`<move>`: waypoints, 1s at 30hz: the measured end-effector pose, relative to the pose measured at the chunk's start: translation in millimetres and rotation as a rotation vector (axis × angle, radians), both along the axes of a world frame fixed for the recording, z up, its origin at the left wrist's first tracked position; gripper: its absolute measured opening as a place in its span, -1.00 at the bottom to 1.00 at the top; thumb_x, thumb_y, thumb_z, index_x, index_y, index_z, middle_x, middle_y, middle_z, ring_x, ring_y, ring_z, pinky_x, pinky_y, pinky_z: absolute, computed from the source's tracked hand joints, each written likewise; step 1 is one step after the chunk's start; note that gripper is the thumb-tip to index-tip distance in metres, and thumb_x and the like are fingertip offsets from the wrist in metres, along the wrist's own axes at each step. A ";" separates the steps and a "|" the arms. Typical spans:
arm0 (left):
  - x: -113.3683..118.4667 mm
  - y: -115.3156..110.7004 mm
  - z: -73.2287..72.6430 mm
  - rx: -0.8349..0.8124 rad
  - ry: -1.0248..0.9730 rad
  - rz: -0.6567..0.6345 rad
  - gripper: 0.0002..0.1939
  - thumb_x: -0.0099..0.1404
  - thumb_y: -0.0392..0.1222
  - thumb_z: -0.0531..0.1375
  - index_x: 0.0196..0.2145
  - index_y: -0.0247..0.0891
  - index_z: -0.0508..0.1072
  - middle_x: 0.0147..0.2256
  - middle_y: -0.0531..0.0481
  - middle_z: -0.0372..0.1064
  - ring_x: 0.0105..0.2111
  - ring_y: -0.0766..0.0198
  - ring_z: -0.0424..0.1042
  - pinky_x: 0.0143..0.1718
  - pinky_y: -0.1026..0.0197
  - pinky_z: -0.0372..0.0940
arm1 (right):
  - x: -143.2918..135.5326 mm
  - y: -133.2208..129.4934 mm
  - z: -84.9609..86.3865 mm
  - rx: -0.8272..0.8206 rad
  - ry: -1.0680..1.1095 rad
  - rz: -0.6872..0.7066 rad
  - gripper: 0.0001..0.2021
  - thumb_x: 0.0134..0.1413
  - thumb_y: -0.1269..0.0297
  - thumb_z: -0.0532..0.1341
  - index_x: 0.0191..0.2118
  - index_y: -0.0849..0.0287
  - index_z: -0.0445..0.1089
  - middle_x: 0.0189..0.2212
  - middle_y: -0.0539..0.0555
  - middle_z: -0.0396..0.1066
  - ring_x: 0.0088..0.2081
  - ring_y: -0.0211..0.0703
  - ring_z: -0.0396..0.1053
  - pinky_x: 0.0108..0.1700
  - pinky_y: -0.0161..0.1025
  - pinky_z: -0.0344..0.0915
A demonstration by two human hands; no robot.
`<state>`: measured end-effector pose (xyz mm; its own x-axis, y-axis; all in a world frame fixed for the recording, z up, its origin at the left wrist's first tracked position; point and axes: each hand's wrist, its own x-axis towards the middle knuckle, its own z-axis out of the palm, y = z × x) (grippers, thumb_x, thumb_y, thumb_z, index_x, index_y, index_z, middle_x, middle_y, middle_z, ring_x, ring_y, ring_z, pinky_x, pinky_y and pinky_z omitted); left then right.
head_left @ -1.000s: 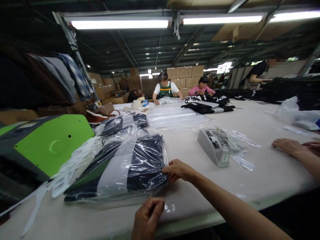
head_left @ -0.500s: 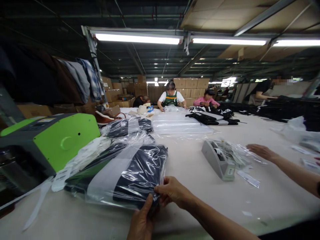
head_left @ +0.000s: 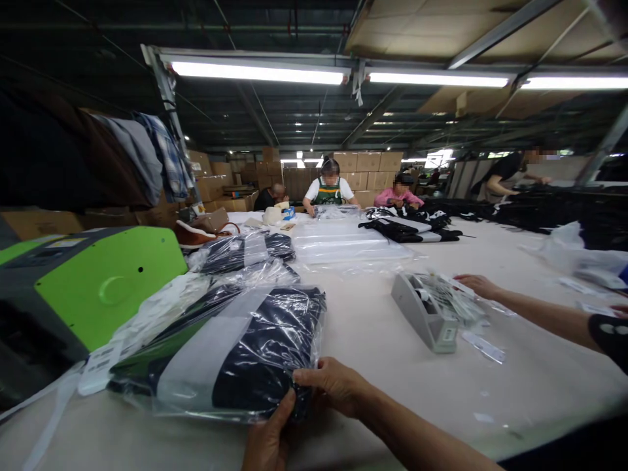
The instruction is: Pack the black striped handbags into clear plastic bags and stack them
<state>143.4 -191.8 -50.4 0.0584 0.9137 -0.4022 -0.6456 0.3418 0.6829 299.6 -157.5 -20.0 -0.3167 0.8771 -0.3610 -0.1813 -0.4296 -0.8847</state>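
A folded dark garment in a clear plastic bag (head_left: 265, 347), with a pale band across it, lies on the table before me. My left hand (head_left: 269, 428) grips the bag's near right corner, thumb on top and the other fingers hidden beneath. Close beside it, my right hand (head_left: 338, 386) pinches the same corner between thumb and fingers. Further bagged dark garments (head_left: 245, 252) lie just behind this one.
A green and grey machine (head_left: 112, 288) stands at left, beside a strip of white plastic (head_left: 103, 363). To the right is a grey dispenser (head_left: 426, 314) with tags (head_left: 456, 297); a co-worker's hand (head_left: 478, 286) reaches to them. Flat clear bags (head_left: 348, 242) lie farther back.
The view has shifted slightly, and both my hands keep hold of the bag's corner. The co-worker's hand at the right has moved left, closer to the tags.
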 end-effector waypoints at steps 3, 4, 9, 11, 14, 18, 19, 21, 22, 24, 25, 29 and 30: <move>-5.2 -2.3 -11.8 -0.021 0.064 -0.073 -0.49 -0.08 -0.16 0.52 -0.15 -0.35 0.60 -0.17 -0.25 0.60 0.05 -0.21 0.47 0.18 -0.14 0.30 | -1.6 3.4 2.5 0.025 -0.092 -0.045 -0.54 -0.36 0.04 0.51 -0.36 0.31 0.53 -0.52 0.04 0.48 -0.55 -0.29 0.33 -0.54 -0.37 0.14; -6.9 -3.3 -15.8 -0.021 0.093 -0.092 -0.47 -0.12 -0.14 0.53 -0.15 -0.34 0.60 -0.21 -0.25 0.61 0.04 -0.26 0.47 0.17 -0.19 0.30 | -1.2 3.5 3.9 0.037 -0.107 -0.050 -0.55 -0.37 0.05 0.51 -0.37 0.32 0.53 -0.54 0.02 0.47 -0.57 -0.30 0.30 -0.55 -0.37 0.12; -8.4 -8.2 -24.4 -0.019 0.218 -0.076 -0.44 -0.23 -0.19 0.56 -0.21 -0.33 0.60 -0.34 -0.23 0.61 0.01 -0.35 0.48 0.10 -0.27 0.31 | 1.5 -0.3 11.9 0.092 -0.033 -0.025 -0.50 -0.38 0.01 0.53 -0.33 0.31 0.56 -0.48 0.03 0.50 -0.50 -0.32 0.33 -0.44 -0.36 0.20; -6.3 -9.2 -21.4 -0.015 0.210 -0.061 -0.45 -0.24 -0.21 0.55 -0.22 -0.35 0.60 -0.34 -0.24 0.61 0.00 -0.34 0.48 0.10 -0.25 0.32 | 3.3 -1.8 14.7 0.110 -0.083 0.009 -0.54 -0.33 0.00 0.52 -0.36 0.29 0.55 -0.51 0.00 0.47 -0.53 -0.34 0.30 -0.48 -0.38 0.17; -3.4 -9.6 -14.8 -0.014 0.185 -0.027 -0.47 -0.24 -0.26 0.54 -0.23 -0.36 0.60 -0.34 -0.21 0.61 0.00 -0.30 0.49 0.11 -0.21 0.33 | 6.8 -3.5 18.3 0.131 -0.157 0.072 -0.58 -0.27 0.04 0.51 -0.34 0.27 0.55 -0.53 -0.02 0.45 -0.54 -0.34 0.29 -0.51 -0.39 0.16; 0.1 -8.3 -9.6 -0.020 0.167 0.035 -0.53 -0.23 -0.35 0.52 -0.27 -0.36 0.61 -0.40 -0.15 0.61 0.00 -0.26 0.50 0.14 -0.16 0.32 | 7.4 -5.4 22.9 0.106 -0.168 0.098 -0.63 -0.28 0.14 0.49 -0.31 0.28 0.56 -0.50 -0.01 0.47 -0.52 -0.30 0.33 -0.47 -0.38 0.23; 1.1 -7.8 -9.2 -0.018 0.156 0.041 -0.55 -0.22 -0.36 0.52 -0.28 -0.37 0.61 -0.41 -0.15 0.60 0.00 -0.26 0.50 0.14 -0.16 0.32 | 6.1 -5.9 23.5 0.111 -0.166 0.085 -0.65 -0.29 0.18 0.48 -0.33 0.28 0.56 -0.50 0.00 0.48 -0.51 -0.30 0.33 -0.46 -0.38 0.23; 3.1 -6.7 -9.2 -0.015 0.151 0.039 -0.60 -0.20 -0.37 0.51 -0.32 -0.38 0.61 -0.43 -0.17 0.60 -0.02 -0.26 0.51 0.13 -0.16 0.32 | 2.2 -6.7 23.3 0.144 -0.172 0.050 -0.73 -0.26 0.26 0.44 -0.36 0.29 0.55 -0.50 -0.01 0.47 -0.51 -0.32 0.32 -0.46 -0.39 0.21; 3.9 -6.3 -9.4 -0.020 0.165 0.032 -0.63 -0.19 -0.36 0.51 -0.33 -0.39 0.61 -0.43 -0.17 0.59 -0.04 -0.26 0.52 0.13 -0.16 0.33 | 0.0 -7.1 22.5 0.165 -0.181 0.036 -0.76 -0.25 0.29 0.42 -0.37 0.29 0.55 -0.51 -0.02 0.47 -0.51 -0.32 0.31 -0.46 -0.39 0.20; 4.4 -5.7 -9.6 -0.036 0.209 0.008 -0.65 -0.17 -0.33 0.52 -0.35 -0.39 0.62 -0.42 -0.19 0.60 -0.08 -0.27 0.54 0.11 -0.18 0.34 | -3.6 -7.1 19.8 0.207 -0.185 0.014 -0.81 -0.23 0.34 0.37 -0.38 0.29 0.55 -0.53 -0.03 0.45 -0.51 -0.33 0.29 -0.46 -0.40 0.19; 3.9 -5.5 -9.4 -0.041 0.223 -0.005 -0.64 -0.17 -0.31 0.52 -0.35 -0.38 0.62 -0.41 -0.19 0.60 -0.09 -0.27 0.54 0.10 -0.18 0.35 | -4.6 -6.8 18.3 0.224 -0.174 0.009 -0.81 -0.22 0.36 0.35 -0.37 0.29 0.55 -0.52 -0.04 0.46 -0.51 -0.33 0.29 -0.45 -0.40 0.19; -3.0 -5.4 -5.4 -0.022 0.111 -0.082 -0.51 -0.21 -0.23 0.56 -0.26 -0.36 0.62 -0.32 -0.22 0.62 -0.04 -0.28 0.53 0.12 -0.20 0.33 | -2.3 -3.6 13.7 0.195 -0.146 0.016 -0.81 -0.24 0.35 0.36 -0.39 0.29 0.55 -0.53 -0.02 0.46 -0.53 -0.32 0.31 -0.46 -0.38 0.22; -5.5 -5.3 -4.0 -0.022 0.060 -0.114 -0.47 -0.21 -0.19 0.56 -0.23 -0.36 0.61 -0.27 -0.25 0.61 -0.03 -0.27 0.52 0.13 -0.21 0.32 | -0.8 -2.9 13.5 0.179 -0.152 0.024 -0.82 -0.25 0.34 0.37 -0.41 0.29 0.54 -0.54 -0.02 0.45 -0.55 -0.31 0.31 -0.47 -0.37 0.23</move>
<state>137.8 -197.1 -54.4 0.1363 0.8933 -0.4283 -0.5602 0.4260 0.7104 298.8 -160.5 -6.6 -0.2916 0.9245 -0.2453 -0.0315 -0.2656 -0.9636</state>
